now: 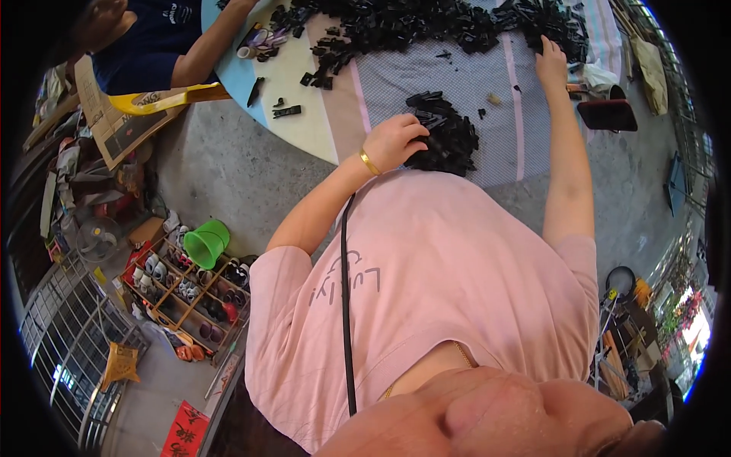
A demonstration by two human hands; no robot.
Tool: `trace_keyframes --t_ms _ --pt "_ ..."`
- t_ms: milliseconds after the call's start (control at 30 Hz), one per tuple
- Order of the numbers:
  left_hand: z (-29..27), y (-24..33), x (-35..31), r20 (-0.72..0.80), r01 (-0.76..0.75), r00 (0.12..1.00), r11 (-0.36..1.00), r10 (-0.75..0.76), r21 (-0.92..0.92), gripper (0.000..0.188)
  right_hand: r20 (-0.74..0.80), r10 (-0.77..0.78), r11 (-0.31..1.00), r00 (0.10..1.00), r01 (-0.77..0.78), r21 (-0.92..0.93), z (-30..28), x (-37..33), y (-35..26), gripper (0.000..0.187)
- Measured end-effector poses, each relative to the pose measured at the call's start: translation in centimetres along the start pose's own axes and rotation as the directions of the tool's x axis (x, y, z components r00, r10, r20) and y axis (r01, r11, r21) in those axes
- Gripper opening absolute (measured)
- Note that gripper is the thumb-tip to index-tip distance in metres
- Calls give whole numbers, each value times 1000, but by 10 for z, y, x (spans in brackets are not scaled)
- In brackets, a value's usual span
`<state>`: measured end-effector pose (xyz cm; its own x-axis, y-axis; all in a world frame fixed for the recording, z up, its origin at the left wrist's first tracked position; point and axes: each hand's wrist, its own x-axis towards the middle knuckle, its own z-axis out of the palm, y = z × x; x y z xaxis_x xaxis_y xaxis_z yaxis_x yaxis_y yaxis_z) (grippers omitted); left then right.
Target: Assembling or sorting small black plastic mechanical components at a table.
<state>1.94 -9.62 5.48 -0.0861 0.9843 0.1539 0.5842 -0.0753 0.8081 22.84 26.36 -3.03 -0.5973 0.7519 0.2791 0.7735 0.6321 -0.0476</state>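
A small heap of black plastic clip-like pieces (449,137) lies at the near edge of the cloth-covered table (396,84). Over its left side rests my left hand (392,143), a gold bracelet on the wrist. Its fingers curl down against the pieces, and whatever they pinch is hidden. My right arm stretches far forward to the right. There my right hand (551,65) touches the near edge of a larger black heap (544,30), its fingers extended and slightly apart. More such pieces (403,27) spread along the far side of the table.
Loose black pieces (288,112) and a tape roll (245,52) lie on the table's left. A phone-like dark object (607,115) stands at the right edge. Another person's arm (205,61) reaches in beyond a yellow chair (167,99). A shoe rack (190,289) and green bucket (206,244) stand lower left.
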Motion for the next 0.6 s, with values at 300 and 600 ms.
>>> trace_keyframes --t_ms 300,600 --pt "-49 -105 -19 -668 633 675 712 -314 305 19 -160 -202 973 966 217 84 -13 -11 -31 18" --pt "-21 -90 16 -448 612 726 787 -523 74 22 -21 20 736 1000 -1 677 -54 -36 -140 18"
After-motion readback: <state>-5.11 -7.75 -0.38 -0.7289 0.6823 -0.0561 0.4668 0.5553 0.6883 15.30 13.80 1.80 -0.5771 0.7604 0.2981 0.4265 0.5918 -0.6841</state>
